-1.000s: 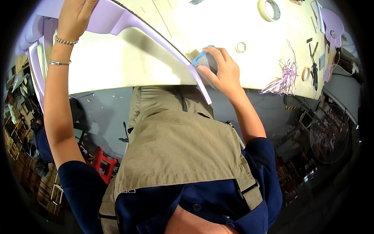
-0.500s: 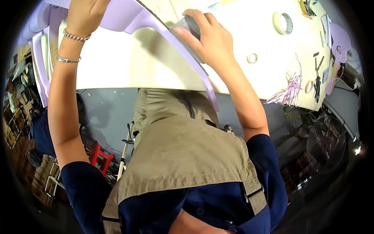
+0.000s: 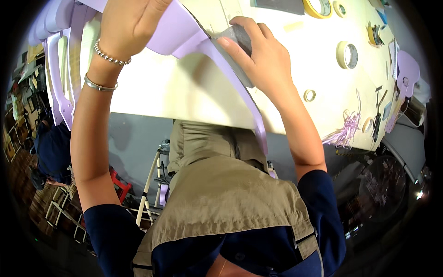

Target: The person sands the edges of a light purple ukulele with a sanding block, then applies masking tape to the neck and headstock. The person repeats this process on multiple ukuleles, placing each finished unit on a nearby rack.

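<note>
A lilac guitar (image 3: 203, 44) is held on its side over the table edge, its neck (image 3: 240, 86) curving down toward my lap. My right hand (image 3: 269, 55) grips a grey sanding block (image 3: 242, 37), thumb on one side and fingers on the other. The block lies along the dark-edged right side of the neck. My left hand (image 3: 131, 27), with a beaded bracelet (image 3: 110, 58) and a silver bangle (image 3: 99, 87) on the wrist, is against the guitar's body at the top left. Its fingers run out of the picture.
On the cream table (image 3: 161, 97) lie tape rolls (image 3: 342, 55), a tangle of lilac strips (image 3: 346, 127), and dark tools (image 3: 377, 115). Another lilac guitar's headstock (image 3: 408, 71) is at the far right. More lilac guitar parts (image 3: 60, 78) stand left. A person in dark blue (image 3: 53, 150) is behind them.
The view has shifted, so the table and its items appear lower and more tape rolls show at the top. My right hand still grips the block along the neck; my left stays at the body.
</note>
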`<state>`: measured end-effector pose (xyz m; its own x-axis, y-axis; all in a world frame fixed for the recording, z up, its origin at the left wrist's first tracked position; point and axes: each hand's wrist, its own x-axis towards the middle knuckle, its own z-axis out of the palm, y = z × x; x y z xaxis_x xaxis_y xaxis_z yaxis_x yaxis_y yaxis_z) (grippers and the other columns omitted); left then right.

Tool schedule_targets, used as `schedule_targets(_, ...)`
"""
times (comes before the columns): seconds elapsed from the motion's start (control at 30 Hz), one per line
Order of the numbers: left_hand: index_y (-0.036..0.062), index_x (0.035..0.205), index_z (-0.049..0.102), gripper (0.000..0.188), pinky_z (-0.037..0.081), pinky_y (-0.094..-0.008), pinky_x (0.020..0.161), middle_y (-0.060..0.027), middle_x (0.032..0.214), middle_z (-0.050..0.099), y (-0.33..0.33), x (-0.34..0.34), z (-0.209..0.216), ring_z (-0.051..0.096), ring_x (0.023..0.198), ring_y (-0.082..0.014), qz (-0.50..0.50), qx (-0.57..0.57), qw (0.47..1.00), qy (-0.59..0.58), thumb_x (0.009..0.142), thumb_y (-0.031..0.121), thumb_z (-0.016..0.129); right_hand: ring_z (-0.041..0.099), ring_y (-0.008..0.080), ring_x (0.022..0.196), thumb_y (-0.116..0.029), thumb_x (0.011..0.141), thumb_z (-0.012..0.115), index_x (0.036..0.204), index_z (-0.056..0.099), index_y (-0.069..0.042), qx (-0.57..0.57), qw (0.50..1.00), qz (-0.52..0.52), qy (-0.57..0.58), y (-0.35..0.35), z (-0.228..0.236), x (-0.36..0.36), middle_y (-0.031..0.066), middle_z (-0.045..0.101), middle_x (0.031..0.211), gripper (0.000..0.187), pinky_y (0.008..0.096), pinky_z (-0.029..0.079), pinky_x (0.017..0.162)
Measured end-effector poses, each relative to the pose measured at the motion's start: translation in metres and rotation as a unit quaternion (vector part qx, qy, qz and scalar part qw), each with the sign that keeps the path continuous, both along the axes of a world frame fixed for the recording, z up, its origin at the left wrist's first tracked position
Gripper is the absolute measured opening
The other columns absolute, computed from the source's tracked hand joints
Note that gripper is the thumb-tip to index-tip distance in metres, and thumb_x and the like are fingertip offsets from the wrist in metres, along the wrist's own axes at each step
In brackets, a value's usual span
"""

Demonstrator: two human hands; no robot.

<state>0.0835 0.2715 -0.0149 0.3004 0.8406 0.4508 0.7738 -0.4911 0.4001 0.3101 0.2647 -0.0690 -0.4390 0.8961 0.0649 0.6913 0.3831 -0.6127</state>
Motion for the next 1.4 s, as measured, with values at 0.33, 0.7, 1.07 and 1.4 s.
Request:
schedule_targets(0.33, 0.0017, 0.086, 0.055, 0.029, 0.033, -0.0459, 0.101, -0.0110, 0.084, 0.059, 0.009, -0.011, 0.003, 0.056, 0.085, -0.0280, -0.043, -0.079, 0.996, -0.001, 0.091, 0.022, 0.036, 0.061, 0.0284, 0.077, -0.046, 0.082, 0.059, 0.107, 0.062, -0.019, -0.137, 0.988, 0.018, -0.072, -0.017, 0.021, 0.066, 0.0101, 0.061, 0.089, 0.037, 0.0353, 0.048, 0.067)
schedule_targets(0.7, 0.0019, 0.080, 0.053, 0.031, 0.033, -0.0472, 0.100, -0.0103, 0.080, 0.060, 0.010, -0.003, 0.011, 0.056, 0.081, -0.0281, -0.042, -0.074, 0.996, 0.023, 0.088, 0.022, 0.031, 0.055, 0.0213, 0.082, -0.010, 0.060, 0.075, 0.077, 0.069, -0.010, 0.184, 0.968, 0.169, -0.038, 0.102, -0.060, 0.120, 0.0015, 0.061, 0.088, 0.018, 0.0336, 0.045, 0.070)
schedule_targets(1.07, 0.0028, 0.084, 0.053, 0.030, 0.030, -0.0459, 0.102, -0.0111, 0.083, 0.061, 0.009, -0.011, 0.004, 0.056, 0.083, -0.0271, -0.041, -0.100, 0.994, 0.005, 0.088, 0.021, 0.030, 0.063, 0.0221, 0.069, -0.017, 0.081, 0.061, 0.091, 0.062, -0.013, -0.085, 0.981, 0.140, 0.102, 0.041, 0.002, 0.008, 0.0036, 0.066, 0.080, 0.011, 0.0315, 0.048, 0.061)
schedule_targets(1.4, -0.0003, 0.072, 0.055, 0.031, 0.041, -0.0354, 0.070, -0.0138, 0.072, 0.056, 0.006, 0.000, -0.012, 0.052, 0.066, -0.0279, -0.016, 0.043, 0.997, -0.064, 0.087, 0.018, 0.035, 0.060, 0.0197, 0.072, -0.012, 0.073, 0.058, 0.081, 0.066, -0.016, 0.204, 0.944, 0.259, 0.004, 0.050, -0.001, -0.018, -0.0013, 0.061, 0.073, 0.012, 0.0311, 0.047, 0.057)
